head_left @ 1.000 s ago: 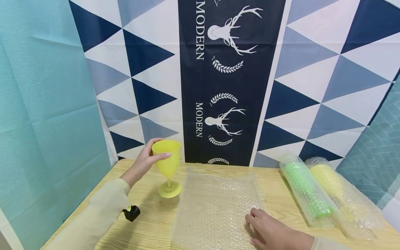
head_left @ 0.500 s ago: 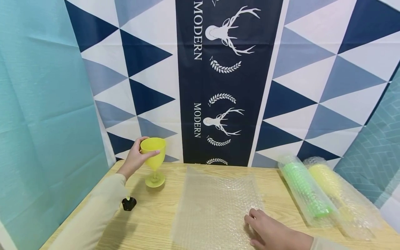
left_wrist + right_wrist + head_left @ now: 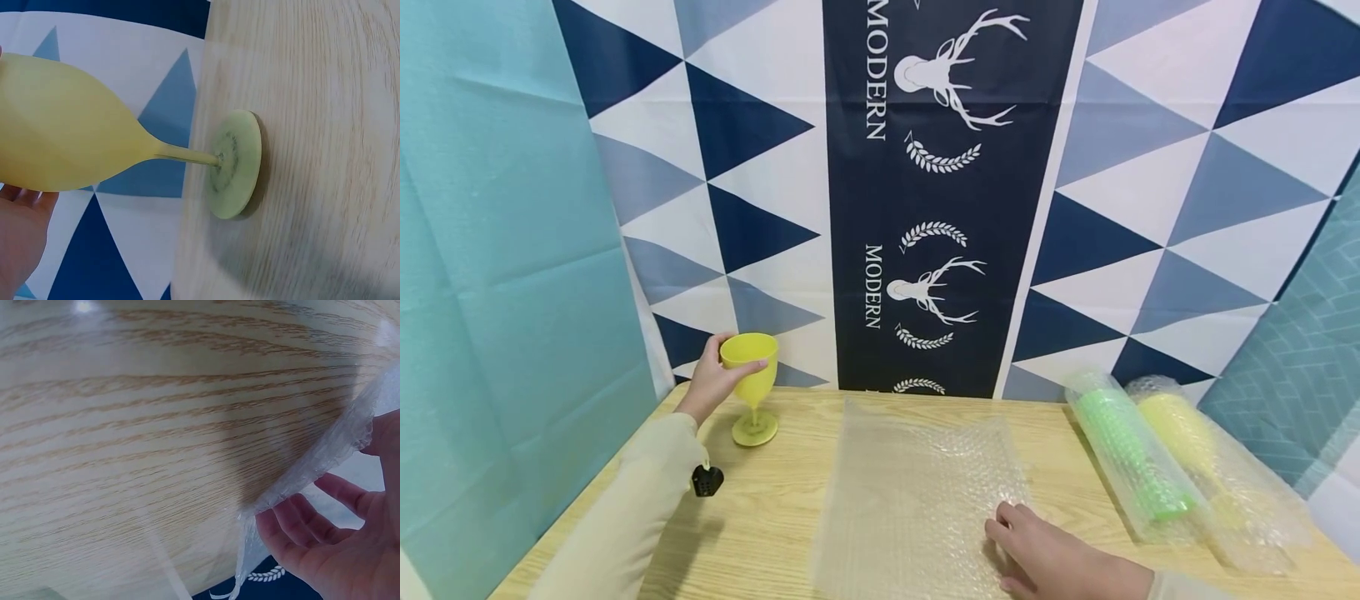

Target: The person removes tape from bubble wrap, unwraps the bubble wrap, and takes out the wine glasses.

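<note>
My left hand (image 3: 709,385) grips the bowl of a yellow goblet (image 3: 752,383) near the back left of the table, thumb across the front of the rim. In the left wrist view, the goblet's round foot (image 3: 234,165) is at the tabletop with a shadow close beside it; I cannot tell whether it touches all round. A flat bubble wrap sheet (image 3: 917,492) lies at the middle of the table. Loosely bent, the fingers of my right hand (image 3: 1037,546) rest on its right side. In the right wrist view, fingertips and thumb touch the bubble wrap edge (image 3: 319,459), standing apart.
On the right lie two bubble-wrapped things, one green (image 3: 1131,458) and one yellow (image 3: 1187,450) that is goblet-shaped. The wooden table (image 3: 760,517) ends at a patterned cloth (image 3: 775,192) behind. A teal cloth (image 3: 512,292) hangs on the left. A small black object (image 3: 707,481) hangs at the left sleeve.
My left hand has carried the goblet left, away from the bubble wrap sheet, and its foot is now by the table's back left. The right hand stays in nearly the same place.
</note>
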A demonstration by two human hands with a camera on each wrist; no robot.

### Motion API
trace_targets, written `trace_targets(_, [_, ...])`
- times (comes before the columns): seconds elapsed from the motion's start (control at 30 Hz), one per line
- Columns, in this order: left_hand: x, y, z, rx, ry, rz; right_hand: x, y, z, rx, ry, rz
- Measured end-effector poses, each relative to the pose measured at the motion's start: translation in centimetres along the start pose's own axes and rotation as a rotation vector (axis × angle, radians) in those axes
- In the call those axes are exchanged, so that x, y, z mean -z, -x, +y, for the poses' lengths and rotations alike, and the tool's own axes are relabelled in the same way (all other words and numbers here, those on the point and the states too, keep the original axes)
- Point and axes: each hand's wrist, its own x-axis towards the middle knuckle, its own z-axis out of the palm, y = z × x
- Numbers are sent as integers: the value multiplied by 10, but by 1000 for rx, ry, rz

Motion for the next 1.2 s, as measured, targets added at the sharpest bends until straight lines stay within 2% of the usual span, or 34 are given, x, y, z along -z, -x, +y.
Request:
trace_targets(0.1, [2,-2,-6,24,-2,-2,0,0,0,15,5,6])
trace_targets(0.33, [6,-4,-12,51,-9,22,-30,4,23,40,0,35])
trace_targets(0.43, [7,-6,-15,58,-1,21,-33,6,25,39,2,43])
trace_targets(0.5, [8,-7,-17,63,-2,21,-33,6,25,60,14,56])
trace_targets(0.63, [9,-7,-18,60,-9,19,-14,4,11,56,9,48])
trace_targets(0.8, [11,-6,-17,64,-13,29,0,0,-2,16,8,27])
trace_targets(1.03, [14,-9,-20,74,-22,43,0,1,-2,0,-12,-3])
trace_targets(1.2, [15,-10,-20,82,-22,48,-10,3,6,7,-14,16])
